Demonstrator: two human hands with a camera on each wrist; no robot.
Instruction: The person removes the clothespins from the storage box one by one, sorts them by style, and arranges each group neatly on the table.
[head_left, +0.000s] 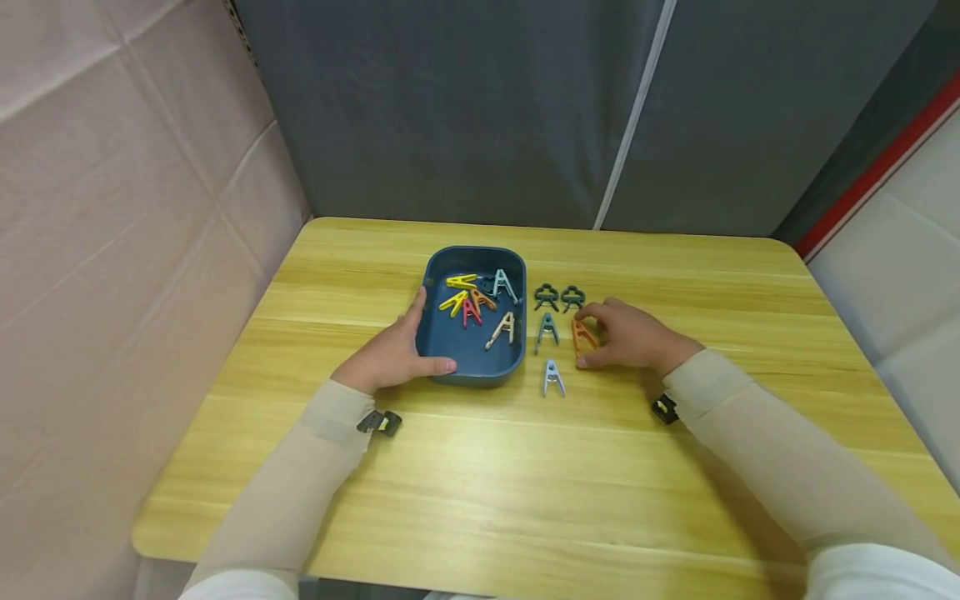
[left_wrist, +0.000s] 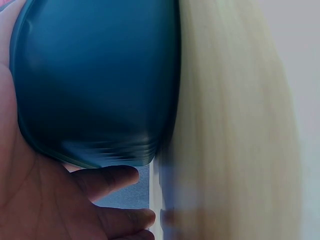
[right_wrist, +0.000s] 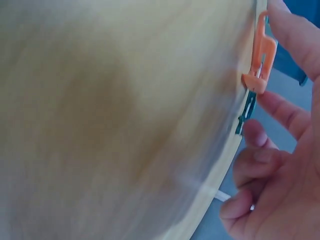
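Observation:
A dark blue tray [head_left: 442,337] sits mid-table and holds several coloured clothes pegs [head_left: 480,300]. My left hand [head_left: 408,346] cups its near left corner, thumb along the front wall and fingers up the left side. In the left wrist view my palm [left_wrist: 40,200] lies against the tray wall [left_wrist: 95,80]. To the right of the tray, my right hand [head_left: 603,337] pinches an orange peg [head_left: 581,336] on the table between thumb and forefinger. The right wrist view shows a finger on the orange peg [right_wrist: 262,52], with a teal peg [right_wrist: 246,115] just beyond.
On the wooden table [head_left: 525,467] between tray and right hand lie two dark green pegs [head_left: 547,296], a teal peg [head_left: 547,329] and a light blue peg [head_left: 553,377]. Grey and pink fabric walls close in the far and left sides.

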